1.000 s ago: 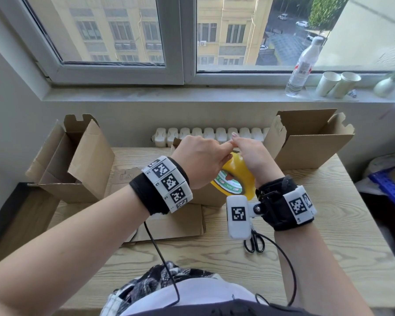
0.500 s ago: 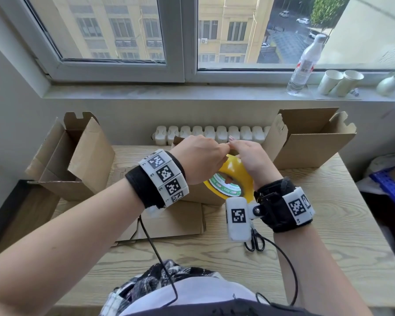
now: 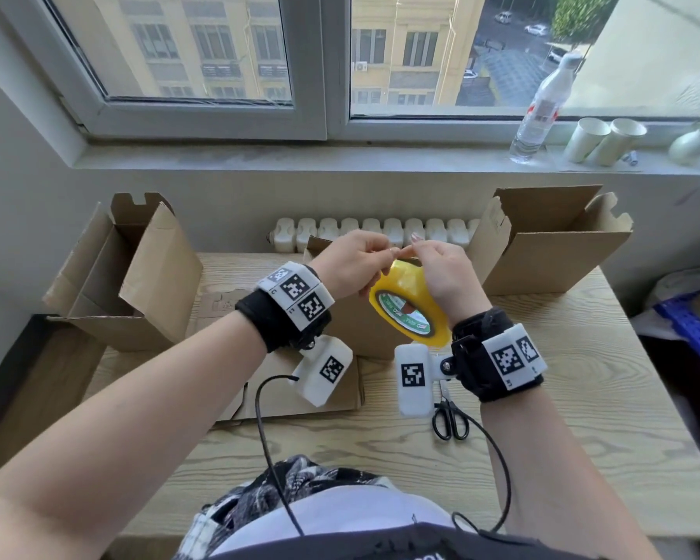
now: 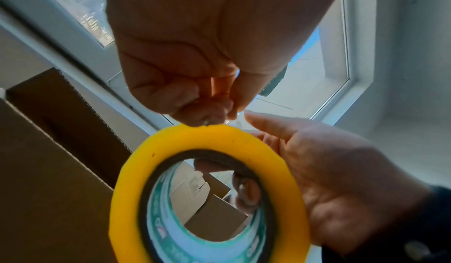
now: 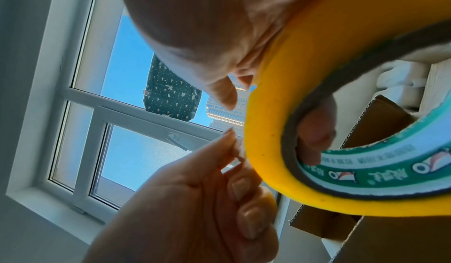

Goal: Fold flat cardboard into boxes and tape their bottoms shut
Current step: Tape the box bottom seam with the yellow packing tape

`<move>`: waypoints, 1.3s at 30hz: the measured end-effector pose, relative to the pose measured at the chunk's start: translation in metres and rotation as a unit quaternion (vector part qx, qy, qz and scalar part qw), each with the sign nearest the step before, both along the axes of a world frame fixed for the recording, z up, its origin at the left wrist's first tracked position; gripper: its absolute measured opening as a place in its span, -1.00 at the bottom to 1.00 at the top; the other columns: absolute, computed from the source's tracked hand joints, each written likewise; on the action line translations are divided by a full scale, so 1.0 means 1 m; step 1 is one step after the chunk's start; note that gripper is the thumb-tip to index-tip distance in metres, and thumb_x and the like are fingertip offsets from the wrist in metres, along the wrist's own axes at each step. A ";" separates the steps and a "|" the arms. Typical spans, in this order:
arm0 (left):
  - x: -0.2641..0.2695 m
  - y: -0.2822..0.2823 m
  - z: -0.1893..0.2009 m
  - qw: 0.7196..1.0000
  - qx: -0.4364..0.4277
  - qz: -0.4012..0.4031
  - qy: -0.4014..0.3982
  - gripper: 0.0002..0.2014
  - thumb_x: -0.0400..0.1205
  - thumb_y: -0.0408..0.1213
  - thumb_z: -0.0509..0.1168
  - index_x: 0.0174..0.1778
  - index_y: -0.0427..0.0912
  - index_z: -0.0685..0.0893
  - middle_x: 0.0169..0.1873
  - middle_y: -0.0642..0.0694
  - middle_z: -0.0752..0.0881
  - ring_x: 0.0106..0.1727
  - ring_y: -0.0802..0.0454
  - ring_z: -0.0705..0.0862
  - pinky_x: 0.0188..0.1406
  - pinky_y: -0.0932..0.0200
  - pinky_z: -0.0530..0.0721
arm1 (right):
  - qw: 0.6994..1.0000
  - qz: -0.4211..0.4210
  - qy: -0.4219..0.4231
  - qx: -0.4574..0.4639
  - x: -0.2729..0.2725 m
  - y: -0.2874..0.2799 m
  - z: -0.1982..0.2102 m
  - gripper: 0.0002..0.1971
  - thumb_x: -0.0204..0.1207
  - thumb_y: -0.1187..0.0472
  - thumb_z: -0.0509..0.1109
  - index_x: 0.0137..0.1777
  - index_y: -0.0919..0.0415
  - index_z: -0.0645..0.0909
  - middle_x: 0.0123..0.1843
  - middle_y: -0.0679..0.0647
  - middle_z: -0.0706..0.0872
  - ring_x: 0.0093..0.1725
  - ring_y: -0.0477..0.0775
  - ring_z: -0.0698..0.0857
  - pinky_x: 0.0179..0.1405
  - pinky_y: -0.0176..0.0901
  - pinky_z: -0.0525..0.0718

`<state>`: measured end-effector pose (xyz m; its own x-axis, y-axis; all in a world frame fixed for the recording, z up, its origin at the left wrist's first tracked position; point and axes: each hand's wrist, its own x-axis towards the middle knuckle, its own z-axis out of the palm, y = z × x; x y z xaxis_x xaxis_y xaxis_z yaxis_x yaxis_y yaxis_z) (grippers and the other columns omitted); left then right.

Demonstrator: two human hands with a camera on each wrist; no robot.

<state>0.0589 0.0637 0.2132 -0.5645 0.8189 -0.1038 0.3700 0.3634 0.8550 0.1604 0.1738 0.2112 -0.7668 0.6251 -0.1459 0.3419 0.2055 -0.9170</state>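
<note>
Whereas a second ago both hands sat lower, the right hand (image 3: 445, 272) now grips the raised yellow tape roll (image 3: 411, 305) while the left hand (image 3: 352, 264) pinches its end at 12 o'clock, above the folded box (image 3: 352, 333).

Yellow tape roll (image 3: 411, 303) in my grip with green-and-white printed core, brown cardboard boxes (image 3: 542, 244) at ten and two o'clock, black scissors (image 3: 450, 418), pale wood-grain table (image 3: 582, 398), black-and-white checker-marked wristbands (image 3: 296, 297).
</note>
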 end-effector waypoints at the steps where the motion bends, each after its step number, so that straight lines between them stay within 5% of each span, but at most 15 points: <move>1: 0.002 0.001 0.000 1.000 0.006 0.008 -0.005 -0.62 0.77 -0.20 0.19 -0.39 -0.18 0.52 -0.56 -0.04 0.50 -0.62 0.10 0.47 -0.55 0.21 0.48 | 1.000 0.001 0.002 0.000 0.000 0.000 0.001 -0.60 0.73 0.00 0.20 0.00 0.27 0.77 -0.06 0.11 0.79 0.09 0.18 0.72 0.24 0.21 0.63; 3: 0.008 0.001 0.000 0.994 -0.023 0.003 0.105 -0.64 0.76 -0.09 0.18 -0.33 -0.16 0.55 -0.49 -0.03 0.55 -0.48 0.04 0.52 -0.44 0.14 0.46 | 1.000 0.001 0.005 0.000 0.001 0.000 0.000 -0.58 0.73 0.02 0.20 -0.02 0.34 0.75 -0.08 0.14 0.78 0.04 0.17 0.70 0.22 0.23 0.62; 6: 0.017 -0.002 -0.005 0.906 -0.095 -0.022 0.411 -0.70 0.75 0.06 0.08 0.03 -0.04 0.60 -0.28 -0.04 0.70 -0.26 -0.10 0.64 -0.36 0.08 0.37 | 1.000 0.006 0.019 -0.008 0.001 0.000 -0.003 -0.56 0.71 -0.02 0.20 -0.10 0.32 0.75 -0.15 0.20 0.77 -0.02 0.22 0.72 0.15 0.33 0.66; 8: 0.020 -0.004 -0.008 0.873 -0.081 -0.046 0.478 -0.69 0.78 0.02 0.02 0.22 -0.03 0.58 -0.23 -0.08 0.74 -0.24 -0.20 0.69 -0.36 0.08 0.36 | 0.999 0.014 0.024 -0.018 0.001 -0.001 -0.004 -0.56 0.71 -0.01 0.20 -0.22 0.25 0.72 -0.25 0.11 0.73 -0.09 0.20 0.71 0.10 0.37 0.67; 13: 0.020 -0.004 -0.007 0.871 -0.117 -0.079 0.471 -0.71 0.83 -0.07 -0.06 0.26 -0.06 0.50 -0.17 -0.09 0.73 -0.18 -0.25 0.68 -0.33 0.05 0.30 | 0.999 0.023 0.025 -0.022 0.003 -0.001 -0.007 -0.44 0.53 -0.17 0.17 -0.23 0.39 0.64 -0.30 0.15 0.69 -0.05 0.42 0.70 0.04 0.44 0.67; 17: 0.017 -0.004 -0.008 0.860 -0.133 -0.097 0.482 -0.70 0.83 -0.08 -0.07 0.23 -0.12 0.50 -0.15 -0.09 0.73 -0.16 -0.23 0.70 -0.32 0.04 0.33 | 0.999 0.030 0.031 -0.019 0.003 0.000 -0.012 -0.47 0.67 -0.09 0.17 -0.29 0.37 0.60 -0.36 0.07 0.61 -0.24 0.14 0.59 -0.04 0.33 0.68; 20: 0.011 -0.005 -0.006 0.856 -0.138 -0.098 0.488 -0.70 0.83 -0.09 -0.07 0.14 -0.16 0.50 -0.21 -0.10 0.69 -0.28 -0.20 0.62 -0.32 0.00 0.44 | 0.998 0.046 0.023 0.045 0.002 0.001 -0.017 -0.49 0.76 -0.06 0.08 -0.15 0.26 0.72 -0.17 0.05 0.77 -0.07 0.08 0.68 0.05 0.10 0.61; 28: 0.001 -0.009 -0.008 0.940 -0.042 -0.050 0.334 -0.73 0.79 -0.21 0.12 -0.25 -0.12 0.34 -0.51 0.08 0.36 -0.38 -0.10 0.41 -0.32 0.06 0.26 | 0.996 0.034 0.040 0.067 -0.001 0.005 -0.022 -0.66 0.73 0.20 0.09 0.13 0.24 0.72 0.10 0.08 0.75 0.18 0.10 0.66 0.27 0.19 0.60; 31: -0.001 -0.012 -0.008 0.953 -0.008 -0.035 0.302 -0.69 0.79 -0.25 0.14 -0.30 -0.12 0.33 -0.52 0.10 0.38 -0.41 -0.05 0.38 -0.34 0.08 0.20 | 0.996 0.032 0.070 0.040 0.002 0.003 -0.018 -0.68 0.67 0.21 0.10 0.19 0.18 0.69 0.12 0.06 0.71 0.10 0.12 0.71 -0.11 0.09 0.77; 34: -0.005 -0.016 -0.007 0.964 0.022 0.001 0.267 -0.68 0.79 -0.28 0.13 -0.32 -0.18 0.36 -0.51 0.03 0.42 -0.41 -0.07 0.41 -0.37 0.06 0.25 | 0.995 0.041 0.083 0.033 0.004 0.004 -0.013 -0.68 0.68 0.36 0.11 0.24 0.19 0.66 0.07 0.09 0.68 -0.28 -0.16 0.71 -0.53 -0.18 0.68; 36: -0.010 -0.019 -0.008 0.969 0.036 0.027 0.244 -0.68 0.80 -0.28 0.11 -0.31 -0.21 0.38 -0.50 -0.04 0.46 -0.42 -0.09 0.44 -0.38 0.01 0.35 | 0.994 0.048 0.097 0.020 0.004 0.008 -0.012 -0.69 0.68 0.39 0.12 0.22 0.19 0.66 -0.01 0.13 0.69 -0.42 -0.13 0.68 -0.55 -0.10 0.67; 39: -0.010 -0.018 -0.008 0.971 0.063 0.053 0.223 -0.66 0.80 -0.27 0.11 -0.32 -0.23 0.38 -0.51 -0.06 0.46 -0.46 -0.02 0.39 -0.40 0.01 0.39 | 0.992 0.036 0.118 0.026 0.000 0.008 -0.015 -0.73 0.67 0.31 0.17 0.14 0.14 0.70 0.00 0.02 0.74 -0.27 -0.06 0.71 -0.32 0.02 0.68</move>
<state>0.0490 0.0458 0.2051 -0.6126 0.7434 0.2685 0.6798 0.3223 0.6588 0.1602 0.1818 0.1959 -0.8191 0.5689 0.0734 0.1021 0.2706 -0.9573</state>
